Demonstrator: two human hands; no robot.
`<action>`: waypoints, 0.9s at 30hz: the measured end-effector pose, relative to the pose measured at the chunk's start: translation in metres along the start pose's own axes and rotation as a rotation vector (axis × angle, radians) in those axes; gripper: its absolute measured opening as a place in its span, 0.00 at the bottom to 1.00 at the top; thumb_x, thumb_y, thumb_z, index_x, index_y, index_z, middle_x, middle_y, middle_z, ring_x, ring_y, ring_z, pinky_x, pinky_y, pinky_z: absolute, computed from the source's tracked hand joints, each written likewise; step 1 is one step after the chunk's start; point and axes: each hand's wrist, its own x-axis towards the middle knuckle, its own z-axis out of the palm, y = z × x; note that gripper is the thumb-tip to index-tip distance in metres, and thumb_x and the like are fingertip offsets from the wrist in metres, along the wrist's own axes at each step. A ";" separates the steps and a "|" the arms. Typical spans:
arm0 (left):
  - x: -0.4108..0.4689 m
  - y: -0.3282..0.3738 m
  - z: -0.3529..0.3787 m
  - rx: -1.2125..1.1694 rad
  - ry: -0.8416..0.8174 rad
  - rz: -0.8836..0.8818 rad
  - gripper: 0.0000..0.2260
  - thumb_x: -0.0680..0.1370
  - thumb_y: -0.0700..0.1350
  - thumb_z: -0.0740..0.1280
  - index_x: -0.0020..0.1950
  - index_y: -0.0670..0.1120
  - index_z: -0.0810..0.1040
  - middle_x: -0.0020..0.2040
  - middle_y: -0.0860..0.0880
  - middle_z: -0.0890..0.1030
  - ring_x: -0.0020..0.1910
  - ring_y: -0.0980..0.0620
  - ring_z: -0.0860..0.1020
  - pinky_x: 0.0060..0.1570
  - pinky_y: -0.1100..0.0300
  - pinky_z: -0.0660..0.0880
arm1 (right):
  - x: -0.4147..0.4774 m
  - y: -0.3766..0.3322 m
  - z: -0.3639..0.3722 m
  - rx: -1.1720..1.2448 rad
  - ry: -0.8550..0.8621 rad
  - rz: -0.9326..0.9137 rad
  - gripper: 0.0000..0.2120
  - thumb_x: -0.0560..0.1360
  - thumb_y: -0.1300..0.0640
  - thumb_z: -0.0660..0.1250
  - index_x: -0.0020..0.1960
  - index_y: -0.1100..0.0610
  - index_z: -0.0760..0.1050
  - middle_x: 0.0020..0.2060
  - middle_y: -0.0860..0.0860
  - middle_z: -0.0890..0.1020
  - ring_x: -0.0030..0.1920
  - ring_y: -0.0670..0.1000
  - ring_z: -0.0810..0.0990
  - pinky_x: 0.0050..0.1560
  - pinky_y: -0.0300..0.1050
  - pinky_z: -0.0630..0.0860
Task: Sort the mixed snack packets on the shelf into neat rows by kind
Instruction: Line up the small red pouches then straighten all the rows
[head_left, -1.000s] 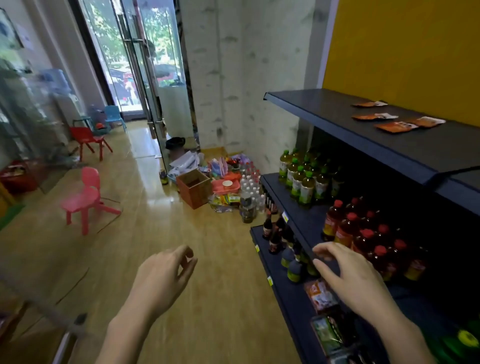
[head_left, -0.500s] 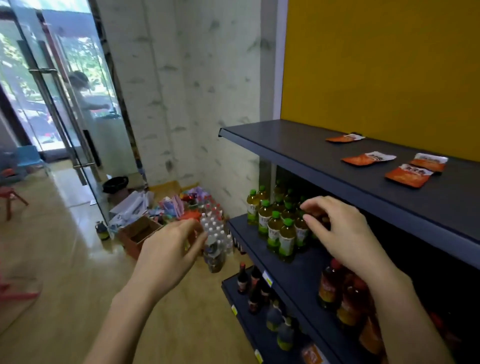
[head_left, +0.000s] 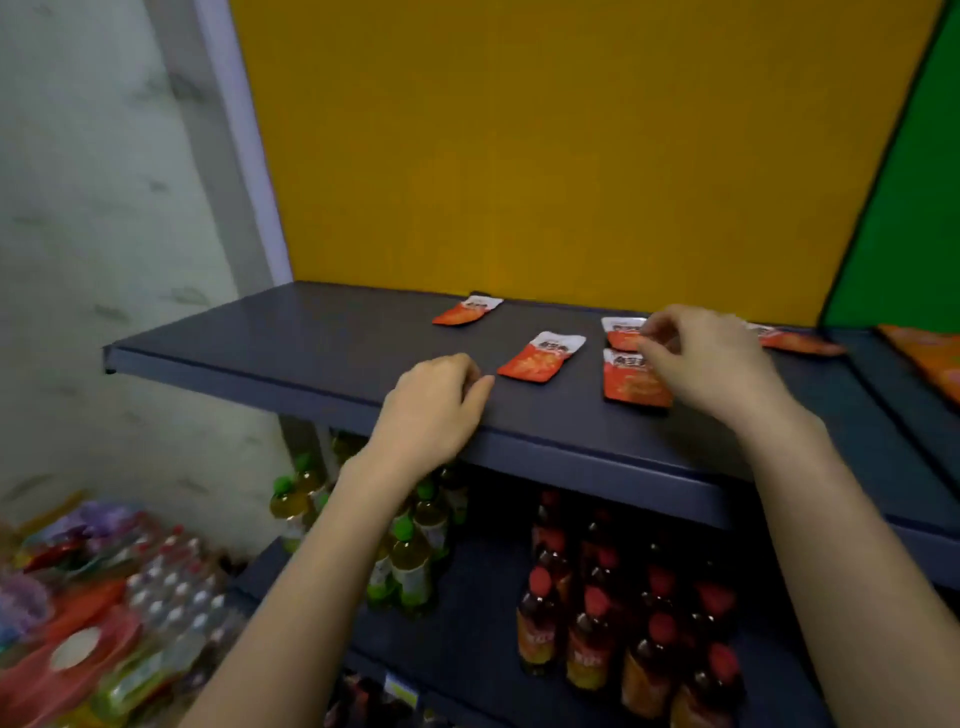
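Curled over two packets, the fingertips (head_left: 655, 336) of the right hand (head_left: 711, 358) touch the right edge of a small orange-and-white foil snack packet (head_left: 619, 332) lying flat near the back of the dark blue-grey metal shelf (head_left: 337, 332); whether they actually pinch it I cannot tell. Just in front of it lies a second matching packet (head_left: 631, 382), partly under the same hand. The left hand (head_left: 434, 410) rests on the shelf near its front edge with fingers loosely curled, grasping nothing. Near its fingertips, a third packet (head_left: 540, 356) lies tilted, a fourth packet (head_left: 467, 310) sits close to the yellow back panel (head_left: 519, 156), and a fifth packet (head_left: 795, 340) shows beyond the right wrist. The shelf's left half is bare up to its left end. On the neighbouring shelf, below the green panel (head_left: 909, 208), lies a larger orange packet (head_left: 930, 358), cut off by the frame. The lower shelf (head_left: 483, 608) holds green-capped bottles of yellow drink (head_left: 410, 561) on the left and red-capped bottles of dark drink (head_left: 597, 623) on the right.
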 end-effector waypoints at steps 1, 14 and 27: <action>0.020 0.001 0.008 0.004 -0.059 0.011 0.14 0.80 0.52 0.57 0.51 0.44 0.75 0.52 0.44 0.80 0.53 0.42 0.76 0.49 0.52 0.71 | 0.007 0.002 0.001 -0.030 -0.040 0.072 0.11 0.76 0.51 0.63 0.55 0.51 0.77 0.55 0.54 0.81 0.56 0.59 0.77 0.54 0.51 0.74; 0.145 0.014 0.077 -0.006 -0.368 -0.016 0.35 0.72 0.64 0.63 0.67 0.38 0.67 0.68 0.39 0.69 0.67 0.40 0.69 0.62 0.49 0.67 | 0.026 -0.001 0.041 -0.207 -0.149 0.529 0.38 0.68 0.30 0.62 0.65 0.59 0.67 0.65 0.57 0.70 0.66 0.59 0.70 0.59 0.51 0.69; 0.206 -0.050 0.043 -0.378 -0.071 -0.123 0.22 0.75 0.45 0.69 0.63 0.36 0.68 0.63 0.36 0.74 0.61 0.37 0.73 0.55 0.49 0.70 | 0.045 0.066 -0.037 0.037 0.010 0.383 0.13 0.72 0.50 0.70 0.50 0.55 0.72 0.49 0.55 0.78 0.47 0.53 0.75 0.41 0.43 0.68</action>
